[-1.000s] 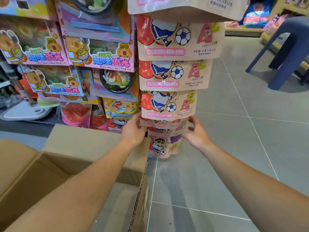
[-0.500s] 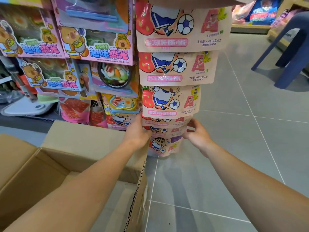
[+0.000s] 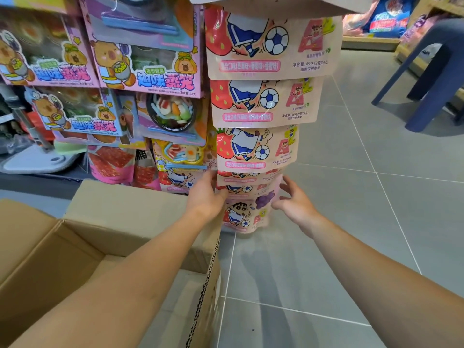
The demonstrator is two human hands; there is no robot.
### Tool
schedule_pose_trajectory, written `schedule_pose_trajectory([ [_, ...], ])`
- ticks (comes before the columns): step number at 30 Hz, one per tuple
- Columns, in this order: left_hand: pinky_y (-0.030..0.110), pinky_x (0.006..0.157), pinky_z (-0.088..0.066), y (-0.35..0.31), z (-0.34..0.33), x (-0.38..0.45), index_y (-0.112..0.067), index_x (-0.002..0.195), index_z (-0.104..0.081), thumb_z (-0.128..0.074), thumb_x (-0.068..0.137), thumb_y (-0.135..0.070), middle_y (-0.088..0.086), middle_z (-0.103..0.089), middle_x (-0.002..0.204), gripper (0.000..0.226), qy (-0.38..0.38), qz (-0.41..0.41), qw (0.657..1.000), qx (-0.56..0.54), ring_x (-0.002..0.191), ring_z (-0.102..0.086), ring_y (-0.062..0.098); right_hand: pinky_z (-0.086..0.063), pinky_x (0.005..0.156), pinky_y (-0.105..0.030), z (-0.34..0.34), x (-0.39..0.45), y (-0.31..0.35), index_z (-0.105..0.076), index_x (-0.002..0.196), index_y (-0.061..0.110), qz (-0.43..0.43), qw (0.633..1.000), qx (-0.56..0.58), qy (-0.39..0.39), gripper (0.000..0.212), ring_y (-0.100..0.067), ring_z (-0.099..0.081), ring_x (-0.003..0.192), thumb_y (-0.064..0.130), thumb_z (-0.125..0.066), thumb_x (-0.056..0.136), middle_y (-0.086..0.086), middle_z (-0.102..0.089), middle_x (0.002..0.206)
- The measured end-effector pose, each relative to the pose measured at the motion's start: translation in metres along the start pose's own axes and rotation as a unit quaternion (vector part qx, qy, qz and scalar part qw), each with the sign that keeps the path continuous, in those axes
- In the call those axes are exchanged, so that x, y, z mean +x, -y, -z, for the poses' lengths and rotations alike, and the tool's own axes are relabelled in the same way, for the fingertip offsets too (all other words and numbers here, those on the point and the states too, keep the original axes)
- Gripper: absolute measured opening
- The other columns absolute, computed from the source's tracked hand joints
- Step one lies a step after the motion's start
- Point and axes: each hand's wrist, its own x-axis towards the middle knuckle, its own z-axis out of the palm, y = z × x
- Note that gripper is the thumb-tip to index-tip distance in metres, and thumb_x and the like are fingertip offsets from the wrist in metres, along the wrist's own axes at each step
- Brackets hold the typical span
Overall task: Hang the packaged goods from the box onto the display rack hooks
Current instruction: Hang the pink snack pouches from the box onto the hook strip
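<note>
A column of pink snack packets [image 3: 263,104] with a cartoon boy and a football hangs down the display rack, each overlapping the one below. The lowest packets [image 3: 247,214] sit just above the floor. My left hand [image 3: 206,197] holds the left edge of a low packet, thumb on its front. My right hand [image 3: 295,200] is at the right edge with fingers spread, holding nothing. The open cardboard box [image 3: 125,212] stands at the lower left under my left forearm; what lies inside it is hidden.
Pink and blue boxed sweets [image 3: 145,71] hang on the rack to the left. A dark blue stool [image 3: 431,71] stands on the grey tiled floor [image 3: 339,222] at the upper right, with a low wooden shelf of bags [image 3: 386,21] behind it.
My right hand has come off the packet's right edge and spread its fingers. The view has dropped a little closer to the rack. My left hand stays at the left edge.
</note>
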Motion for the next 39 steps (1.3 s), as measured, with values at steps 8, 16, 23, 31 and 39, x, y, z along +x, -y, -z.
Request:
schedule_pose_trajectory([
  [8, 0.032, 0.103, -0.045, -0.001, 0.034, -0.024, -0.018, 0.132, -0.056, -0.063, 0.090, -0.017, -0.002, -0.066, 0.122, 0.043, 0.013, 0.015, 0.998, -0.060, 0.114, -0.060, 0.014, -0.038, 0.085, -0.022, -0.016, -0.041, 0.019, -0.036, 0.147, 0.014, -0.014, 1.000, -0.005, -0.015, 0.067, -0.010, -0.052, 0.104, 0.002, -0.064, 0.087, 0.006, -0.053, 0.116],
  [16, 0.022, 0.092, -0.041, -0.002, 0.092, -0.039, -0.010, 0.128, -0.060, -0.064, 0.090, -0.023, 0.004, -0.065, 0.125, 0.040, 0.003, 0.014, 0.999, -0.048, 0.115, -0.060, 0.019, -0.044, 0.104, -0.037, -0.062, -0.084, 0.058, -0.050, 0.136, 0.019, -0.028, 0.998, -0.035, -0.040, 0.056, -0.015, -0.056, 0.116, 0.017, -0.069, 0.083, 0.002, -0.058, 0.130],
  [23, 0.030, 0.096, -0.047, -0.015, 0.174, -0.038, -0.016, 0.128, -0.061, -0.065, 0.089, -0.029, -0.003, -0.065, 0.125, 0.042, 0.003, -0.022, 0.998, -0.062, 0.109, -0.061, 0.014, -0.048, 0.101, -0.039, -0.111, -0.115, 0.121, -0.057, 0.126, 0.022, 0.003, 0.996, -0.046, -0.072, 0.051, -0.013, -0.058, 0.115, 0.022, -0.073, 0.078, 0.008, -0.062, 0.118],
  [31, 0.033, 0.100, -0.045, -0.033, 0.265, -0.030, -0.014, 0.138, -0.050, -0.062, 0.091, -0.025, 0.001, -0.056, 0.137, 0.050, 0.008, -0.074, 0.994, -0.075, 0.120, -0.055, 0.019, -0.038, 0.079, -0.023, -0.146, -0.135, 0.211, -0.046, 0.132, 0.026, 0.064, 0.988, -0.058, -0.131, 0.051, -0.005, -0.055, 0.092, 0.013, -0.067, 0.087, 0.014, -0.056, 0.107],
  [39, 0.030, 0.085, -0.044, -0.062, 0.297, -0.005, -0.012, 0.148, -0.033, -0.065, 0.089, -0.014, 0.003, -0.055, 0.133, 0.066, 0.065, -0.118, 0.987, -0.086, 0.114, -0.059, 0.028, -0.040, 0.109, -0.049, -0.158, -0.109, 0.259, -0.031, 0.145, 0.041, 0.092, 0.977, -0.074, -0.177, 0.090, -0.020, -0.043, 0.132, 0.032, -0.070, 0.065, 0.006, -0.047, 0.142],
])
